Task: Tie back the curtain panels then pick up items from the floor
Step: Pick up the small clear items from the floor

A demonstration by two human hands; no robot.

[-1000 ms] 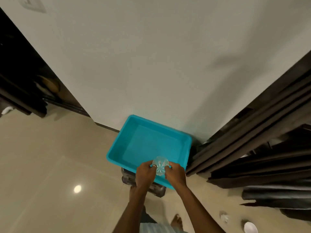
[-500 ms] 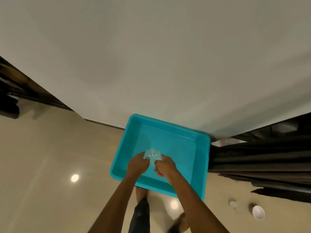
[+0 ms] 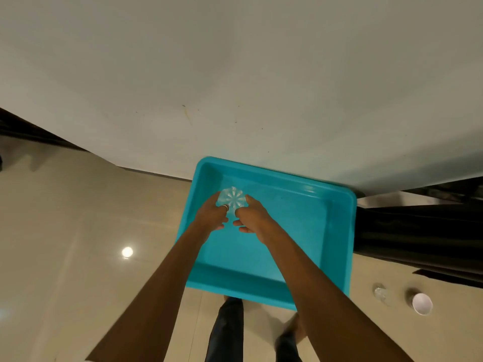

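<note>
A turquoise plastic tub (image 3: pixel 337 231) stands against the wall in front of me. Inside its far left part, both hands hold a clear ribbed plastic bottle (image 3: pixel 232 198), whose base faces me. My left hand (image 3: pixel 211 216) grips the bottle's left side and wears a ring. My right hand (image 3: pixel 252 218) grips its right side, fingers curled. The rest of the bottle is hidden behind my hands. Dark curtain panels (image 3: pixel 423 231) hang to the right of the tub.
On the beige tile floor at lower right lie a clear plastic cup (image 3: pixel 382 293) and a white paper cup (image 3: pixel 421 303). My legs and feet (image 3: pixel 227 327) stand below the tub. A white wall fills the upper view.
Both hands have carried the bottle from the tub's near rim down and further in, toward its far left part. My view has tilted down and closer to the tub.
</note>
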